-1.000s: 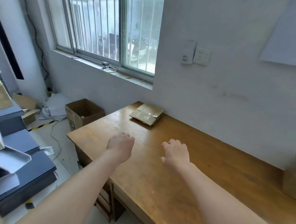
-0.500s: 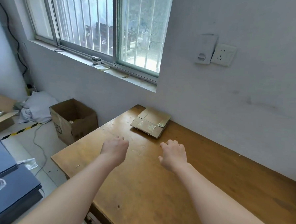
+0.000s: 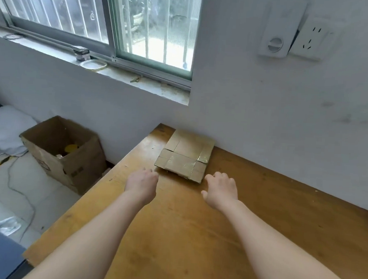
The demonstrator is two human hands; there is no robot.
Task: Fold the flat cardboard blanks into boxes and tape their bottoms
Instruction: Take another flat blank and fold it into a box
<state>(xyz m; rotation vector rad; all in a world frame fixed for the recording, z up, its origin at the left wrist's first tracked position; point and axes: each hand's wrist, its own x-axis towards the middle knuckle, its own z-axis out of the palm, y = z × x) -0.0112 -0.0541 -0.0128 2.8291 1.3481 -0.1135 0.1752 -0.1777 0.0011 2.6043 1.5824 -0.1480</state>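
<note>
Head view shows the stack of flat cardboard blanks (image 3: pixel 186 155) lying at the far corner of the desk (image 3: pixel 260 218), against the wall, in the centre of the frame. Its long axis runs away from the person, tilted slightly right. Both hands sit just short of its near edge: the left hand (image 3: pixel 141 183) below the lower-left corner, the right hand (image 3: pixel 221 189) below the lower-right. Each grip is empty, fingers loosely curled. Neither hand is clearly nearer, so a two-handed lift seems likely.

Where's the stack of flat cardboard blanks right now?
The cardboard blanks lie flat at the wooden table's far end against the wall, below the window's right corner, just ahead of both empty hands.
</note>
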